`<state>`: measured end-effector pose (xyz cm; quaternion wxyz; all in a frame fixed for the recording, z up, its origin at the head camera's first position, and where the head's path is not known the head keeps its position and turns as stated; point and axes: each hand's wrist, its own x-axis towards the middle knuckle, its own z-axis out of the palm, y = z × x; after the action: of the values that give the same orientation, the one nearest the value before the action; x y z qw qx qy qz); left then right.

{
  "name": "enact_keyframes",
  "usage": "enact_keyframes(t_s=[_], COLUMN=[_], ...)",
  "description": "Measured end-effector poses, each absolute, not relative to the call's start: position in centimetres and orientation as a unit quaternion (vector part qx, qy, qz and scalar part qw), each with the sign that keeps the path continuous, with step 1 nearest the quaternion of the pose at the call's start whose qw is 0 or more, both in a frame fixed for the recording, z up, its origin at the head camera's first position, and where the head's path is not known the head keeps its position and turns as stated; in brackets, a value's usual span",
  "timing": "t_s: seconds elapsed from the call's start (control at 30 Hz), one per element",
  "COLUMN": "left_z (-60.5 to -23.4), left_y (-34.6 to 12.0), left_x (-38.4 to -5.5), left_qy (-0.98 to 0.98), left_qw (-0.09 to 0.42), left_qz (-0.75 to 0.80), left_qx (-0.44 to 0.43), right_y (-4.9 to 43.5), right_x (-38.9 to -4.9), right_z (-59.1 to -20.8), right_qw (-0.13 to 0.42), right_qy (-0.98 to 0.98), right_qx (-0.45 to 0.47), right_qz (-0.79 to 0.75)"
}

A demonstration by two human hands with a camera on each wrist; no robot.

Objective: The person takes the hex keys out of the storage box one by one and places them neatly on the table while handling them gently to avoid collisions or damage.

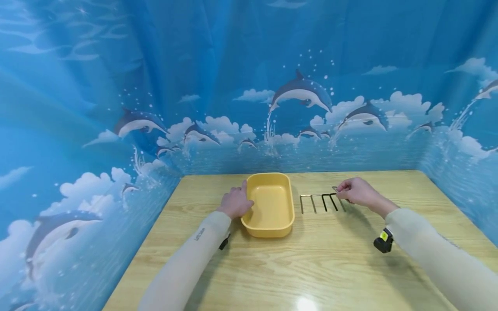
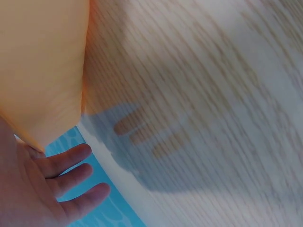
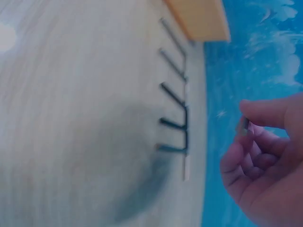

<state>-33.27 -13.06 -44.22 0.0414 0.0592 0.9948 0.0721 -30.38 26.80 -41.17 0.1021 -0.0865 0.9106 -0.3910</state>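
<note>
A yellow plastic bin (image 1: 270, 207) stands on the table. My left hand (image 1: 235, 202) rests at its left rim, the thumb over the edge. In the left wrist view, several loosely straight fingers (image 2: 78, 179) spread outside the bin wall (image 2: 42, 61). To the bin's right, several L-shaped hex keys (image 1: 325, 203) lie in a row, some dark, some brass-toned. Above the row's right end, my right hand (image 1: 359, 192) pinches a small metal hex key (image 3: 245, 125) between thumb and forefinger; the hand hides most of it.
The wood-grain table (image 1: 272, 268) ends at a blue dolphin-print curtain (image 1: 233, 86), which rises behind it and along both sides. A bright glare spot lies near the front of the table. A small black camera (image 1: 384, 241) hangs under the right wrist.
</note>
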Motion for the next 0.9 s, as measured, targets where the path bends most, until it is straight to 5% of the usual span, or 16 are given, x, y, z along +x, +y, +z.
enact_keyframes(t_s=[0.9], left_z=[-44.2], left_y=[-13.3], left_x=[-33.3], left_qy=[0.994], left_qw=[0.043], left_qz=[0.078], left_qx=[0.062], right_y=[30.0], right_x=[-31.1], right_z=[-46.6], right_qw=[0.016], right_qy=[0.967], right_qx=[-0.016], right_qz=[-0.252])
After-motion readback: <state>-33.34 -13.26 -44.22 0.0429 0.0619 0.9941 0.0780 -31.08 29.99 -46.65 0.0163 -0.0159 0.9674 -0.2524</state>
